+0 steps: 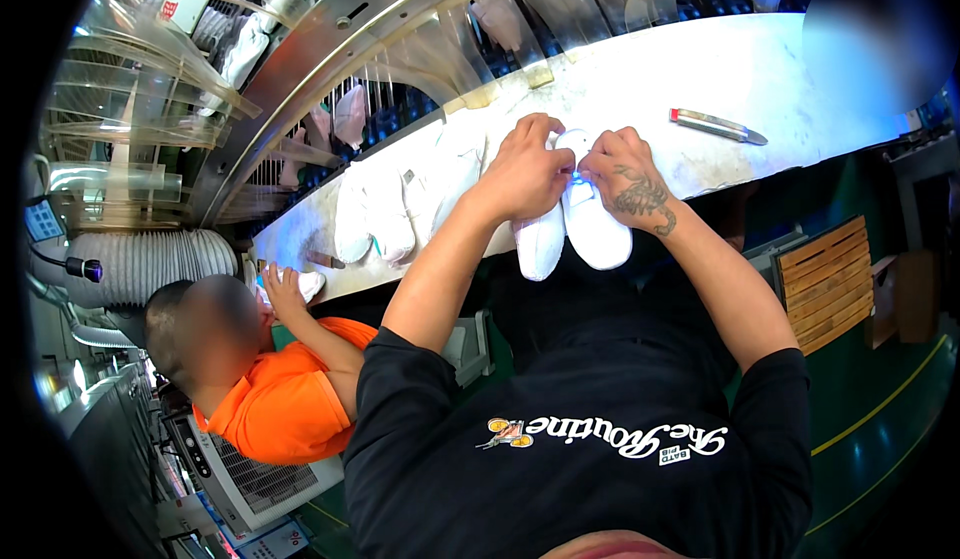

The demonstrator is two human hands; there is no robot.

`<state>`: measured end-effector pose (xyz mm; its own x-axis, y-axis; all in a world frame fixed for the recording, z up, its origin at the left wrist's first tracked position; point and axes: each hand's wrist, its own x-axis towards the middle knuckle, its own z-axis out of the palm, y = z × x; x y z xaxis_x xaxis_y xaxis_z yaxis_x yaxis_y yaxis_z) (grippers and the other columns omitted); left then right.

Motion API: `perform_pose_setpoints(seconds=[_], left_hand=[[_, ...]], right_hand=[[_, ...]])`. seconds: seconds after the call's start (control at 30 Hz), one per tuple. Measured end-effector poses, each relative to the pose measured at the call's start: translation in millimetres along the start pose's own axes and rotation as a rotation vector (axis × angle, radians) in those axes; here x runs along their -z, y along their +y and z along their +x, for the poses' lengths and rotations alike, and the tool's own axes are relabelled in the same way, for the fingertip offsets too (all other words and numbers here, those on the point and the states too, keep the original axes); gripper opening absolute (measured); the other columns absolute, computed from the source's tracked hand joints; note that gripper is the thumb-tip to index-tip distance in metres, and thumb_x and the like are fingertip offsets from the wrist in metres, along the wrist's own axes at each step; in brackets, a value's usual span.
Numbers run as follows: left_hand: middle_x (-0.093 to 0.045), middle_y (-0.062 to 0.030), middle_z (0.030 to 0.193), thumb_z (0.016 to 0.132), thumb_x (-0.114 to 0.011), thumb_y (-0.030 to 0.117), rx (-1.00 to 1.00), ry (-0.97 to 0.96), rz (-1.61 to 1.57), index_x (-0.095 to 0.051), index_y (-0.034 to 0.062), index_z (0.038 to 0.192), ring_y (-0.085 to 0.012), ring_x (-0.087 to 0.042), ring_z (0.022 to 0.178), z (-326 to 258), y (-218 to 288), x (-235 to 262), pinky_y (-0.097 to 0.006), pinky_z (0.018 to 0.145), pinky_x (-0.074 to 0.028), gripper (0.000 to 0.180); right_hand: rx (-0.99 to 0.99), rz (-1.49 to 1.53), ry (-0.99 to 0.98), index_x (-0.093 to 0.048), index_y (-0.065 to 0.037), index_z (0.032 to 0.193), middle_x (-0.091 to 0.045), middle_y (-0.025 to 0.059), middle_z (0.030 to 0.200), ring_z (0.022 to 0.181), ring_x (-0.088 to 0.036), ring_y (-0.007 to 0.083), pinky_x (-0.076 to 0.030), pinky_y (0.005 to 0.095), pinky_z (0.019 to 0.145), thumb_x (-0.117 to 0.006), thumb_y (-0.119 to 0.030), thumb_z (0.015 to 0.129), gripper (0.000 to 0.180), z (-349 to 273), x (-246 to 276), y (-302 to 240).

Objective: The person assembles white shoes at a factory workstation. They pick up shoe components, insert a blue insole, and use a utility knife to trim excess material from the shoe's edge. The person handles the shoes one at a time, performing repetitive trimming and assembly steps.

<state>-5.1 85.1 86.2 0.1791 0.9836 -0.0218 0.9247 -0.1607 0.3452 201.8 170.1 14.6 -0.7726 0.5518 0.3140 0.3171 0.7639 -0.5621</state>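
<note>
The two white shoes [570,224] at the near edge of the surface [740,69] look like soft, matt cloth. The surface itself is pale, worn and faintly glossy. Near its far edge lies a knife [718,127] of shiny metal. The slatted crate [826,282] is bare wood.

One view only: head cam, fisheye, worn high, facing steeply down past wearer's chest at the near edge of a white bench [760,69]. Close range; bench runs left to far right, edges bend at the rim. No 2nd view, so no overlap.
</note>
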Motion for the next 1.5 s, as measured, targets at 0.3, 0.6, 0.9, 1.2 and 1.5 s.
perform_pose_setpoints(seconds=[0.3,0.6,0.9,1.2,1.5], left_hand=[[-0.065,-0.0116,0.142,0.084,-0.082,0.01,0.024,0.061,-0.061,-0.087,0.0101,0.1,-0.0383,-0.05,0.142,0,-4,-10,-0.049,0.119,-0.044,0.017],[-0.065,-0.0066,0.124,0.082,-0.085,0.015,0.122,0.053,-0.115,-0.087,0.0133,0.092,-0.0328,-0.057,0.126,11,-2,-18,-0.045,0.104,-0.049,0.01],[-0.062,-0.018,0.126,0.083,-0.089,0.024,0.15,0.603,-0.037,-0.071,0.0074,0.123,-0.0407,-0.057,0.123,-47,35,-22,-0.051,0.105,-0.048,0.046],[-0.071,-0.0212,0.105,0.092,-0.088,0.018,0.357,0.791,-0.231,-0.061,-0.0015,0.136,-0.0424,-0.072,0.091,-133,73,-74,-0.047,0.08,-0.059,0.055],[-0.07,-0.0192,0.141,0.099,-0.072,-0.003,0.2,0.519,-0.749,-0.068,0.0023,0.144,-0.0273,-0.073,0.113,-123,108,17,-0.037,0.092,-0.061,0.046]], right_hand=[[0.116,0.007,0.004,-0.078,-0.011,0.098,-0.066,0.0056,0.109,0.11,-0.058,0.0291,-0.045,0.0456,0.098,-0.074,-0.016,0.097,0.006,8,10,6],[0.151,0.086,0.151,-0.072,-0.007,0.094,-0.064,0.0103,0.101,0.102,-0.058,0.0356,-0.045,0.0487,0.092,-0.08,-0.011,0.09,0.01,6,-5,12],[0.015,0.286,0.239,-0.072,-0.003,0.114,-0.066,0.0198,0.118,0.11,-0.063,0.0415,-0.05,0.0518,0.1,-0.091,-0.021,0.083,0.041,-20,10,8],[0.326,0.174,0.101,-0.074,-0.007,0.115,-0.072,0.0116,0.11,0.123,-0.065,0.04,-0.043,0.0632,0.12,-0.083,-0.001,0.084,0.033,-80,33,-30],[0.19,0.479,0.403,-0.072,0.004,0.106,-0.065,0.016,0.091,0.079,-0.057,0.0308,-0.047,0.0423,0.075,-0.058,-0.008,0.104,0.018,-71,58,-113]])
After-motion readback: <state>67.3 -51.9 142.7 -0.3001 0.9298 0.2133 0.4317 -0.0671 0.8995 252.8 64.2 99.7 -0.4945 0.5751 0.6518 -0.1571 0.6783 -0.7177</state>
